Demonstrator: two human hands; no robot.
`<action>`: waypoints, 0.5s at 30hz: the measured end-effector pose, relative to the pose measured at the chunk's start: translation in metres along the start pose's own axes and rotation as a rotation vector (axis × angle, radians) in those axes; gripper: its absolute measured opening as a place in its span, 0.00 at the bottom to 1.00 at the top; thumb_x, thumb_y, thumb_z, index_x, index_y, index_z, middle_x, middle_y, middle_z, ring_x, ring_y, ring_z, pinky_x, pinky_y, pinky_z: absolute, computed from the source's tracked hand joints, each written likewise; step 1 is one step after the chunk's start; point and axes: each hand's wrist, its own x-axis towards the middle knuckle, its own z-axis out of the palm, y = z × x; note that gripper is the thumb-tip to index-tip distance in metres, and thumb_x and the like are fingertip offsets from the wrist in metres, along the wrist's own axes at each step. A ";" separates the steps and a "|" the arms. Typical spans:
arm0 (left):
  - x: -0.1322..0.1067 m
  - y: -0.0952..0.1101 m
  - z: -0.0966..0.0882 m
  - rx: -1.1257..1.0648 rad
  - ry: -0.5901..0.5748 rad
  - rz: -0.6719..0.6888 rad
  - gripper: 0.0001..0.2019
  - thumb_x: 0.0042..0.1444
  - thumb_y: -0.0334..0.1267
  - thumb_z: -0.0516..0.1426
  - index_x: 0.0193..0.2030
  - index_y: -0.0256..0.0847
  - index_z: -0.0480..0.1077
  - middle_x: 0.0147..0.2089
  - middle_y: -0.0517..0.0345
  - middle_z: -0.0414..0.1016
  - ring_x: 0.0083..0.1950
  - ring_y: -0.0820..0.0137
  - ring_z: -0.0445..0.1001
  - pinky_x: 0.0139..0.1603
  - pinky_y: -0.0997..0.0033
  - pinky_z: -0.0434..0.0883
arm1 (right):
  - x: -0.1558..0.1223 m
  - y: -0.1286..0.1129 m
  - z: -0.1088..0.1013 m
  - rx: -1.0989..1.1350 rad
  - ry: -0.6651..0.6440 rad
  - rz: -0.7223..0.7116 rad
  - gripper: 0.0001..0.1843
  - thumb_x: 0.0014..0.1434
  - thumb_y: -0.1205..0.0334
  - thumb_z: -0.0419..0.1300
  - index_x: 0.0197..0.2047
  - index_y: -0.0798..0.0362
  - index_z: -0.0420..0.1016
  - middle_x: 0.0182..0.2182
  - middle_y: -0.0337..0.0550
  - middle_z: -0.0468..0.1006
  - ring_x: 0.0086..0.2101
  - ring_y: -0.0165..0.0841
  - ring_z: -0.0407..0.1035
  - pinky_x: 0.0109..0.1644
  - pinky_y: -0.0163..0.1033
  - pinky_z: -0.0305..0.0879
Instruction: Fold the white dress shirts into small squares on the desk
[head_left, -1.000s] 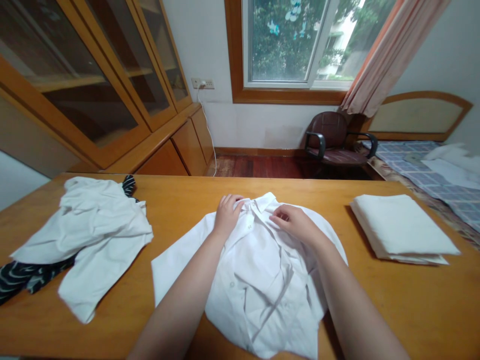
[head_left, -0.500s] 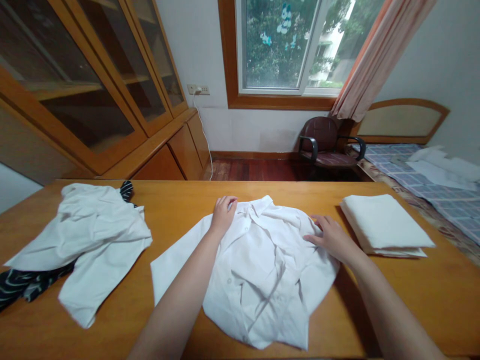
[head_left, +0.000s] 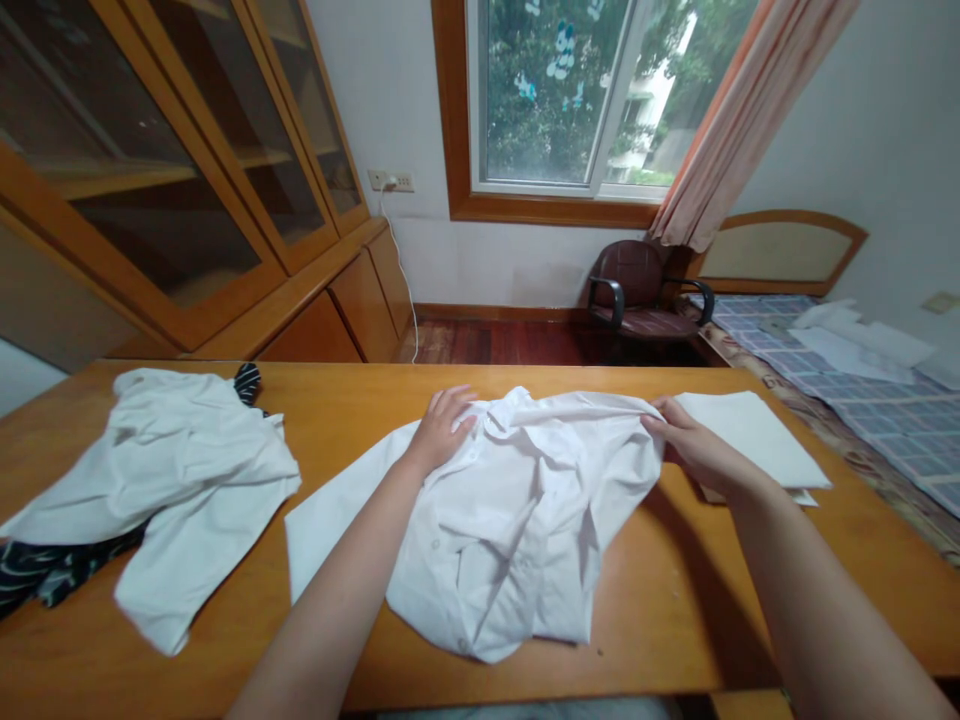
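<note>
A white button-up shirt [head_left: 517,520] lies crumpled on the wooden table in front of me, its collar at the far side and small buttons showing down the front. My left hand [head_left: 444,432] rests on the shirt left of the collar, thumb apart from the fingers. At the right shoulder, my right hand [head_left: 681,432] pinches the fabric between thumb and fingers and holds it raised off the table, so the cloth stretches taut from the collar. The sleeve on the left spreads out flat, partly behind my left forearm.
Another white garment [head_left: 195,470] lies loosely at the left of the table [head_left: 660,620], over a black patterned cloth [head_left: 82,565]. A folded white stack [head_left: 757,440] sits at the right, beyond my right hand. Behind are a cabinet [head_left: 300,290], a chair [head_left: 637,290] and a bed [head_left: 847,370].
My right hand has taken hold of the shirt's right shoulder and lifted it up and outward. My left hand stays by the collar, its fingers a little more spread.
</note>
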 end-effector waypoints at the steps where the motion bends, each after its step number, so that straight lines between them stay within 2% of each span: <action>1: -0.001 0.004 -0.001 0.023 -0.052 0.058 0.19 0.66 0.43 0.53 0.62 0.46 0.67 0.67 0.50 0.64 0.67 0.59 0.61 0.69 0.50 0.59 | 0.002 -0.007 0.001 0.056 -0.007 -0.005 0.23 0.53 0.43 0.67 0.41 0.46 0.62 0.30 0.32 0.72 0.27 0.30 0.68 0.31 0.34 0.67; 4: -0.003 0.013 -0.004 0.090 -0.178 0.173 0.22 0.65 0.44 0.54 0.65 0.50 0.66 0.70 0.52 0.60 0.70 0.57 0.56 0.71 0.48 0.55 | 0.009 -0.021 0.003 0.110 0.001 -0.037 0.27 0.50 0.42 0.69 0.43 0.47 0.62 0.28 0.32 0.72 0.24 0.29 0.68 0.29 0.33 0.65; 7: -0.005 0.014 -0.003 0.143 -0.263 0.209 0.22 0.65 0.45 0.55 0.65 0.54 0.66 0.71 0.54 0.60 0.71 0.55 0.55 0.73 0.44 0.51 | 0.022 -0.028 -0.005 -0.006 0.029 -0.047 0.29 0.48 0.38 0.68 0.44 0.47 0.65 0.27 0.34 0.74 0.23 0.31 0.68 0.27 0.34 0.62; 10: -0.006 0.010 -0.001 0.159 -0.302 0.207 0.23 0.64 0.46 0.56 0.66 0.54 0.65 0.71 0.53 0.60 0.71 0.55 0.56 0.72 0.41 0.51 | 0.038 -0.032 -0.022 -0.377 0.128 -0.153 0.27 0.49 0.36 0.66 0.40 0.49 0.72 0.23 0.35 0.73 0.23 0.33 0.67 0.26 0.34 0.58; 13: -0.006 0.008 0.000 0.143 -0.292 0.196 0.24 0.62 0.45 0.57 0.66 0.53 0.65 0.70 0.52 0.62 0.70 0.55 0.57 0.72 0.41 0.53 | 0.052 -0.037 -0.033 -0.845 0.344 -0.394 0.22 0.54 0.38 0.63 0.36 0.50 0.79 0.22 0.40 0.73 0.24 0.34 0.66 0.29 0.36 0.55; 15: -0.005 0.009 0.000 0.123 -0.265 0.196 0.24 0.62 0.44 0.58 0.64 0.52 0.66 0.68 0.52 0.64 0.70 0.55 0.58 0.71 0.42 0.55 | 0.055 -0.040 -0.031 -1.029 0.406 -0.573 0.20 0.60 0.41 0.59 0.39 0.49 0.81 0.27 0.44 0.76 0.28 0.36 0.68 0.32 0.38 0.57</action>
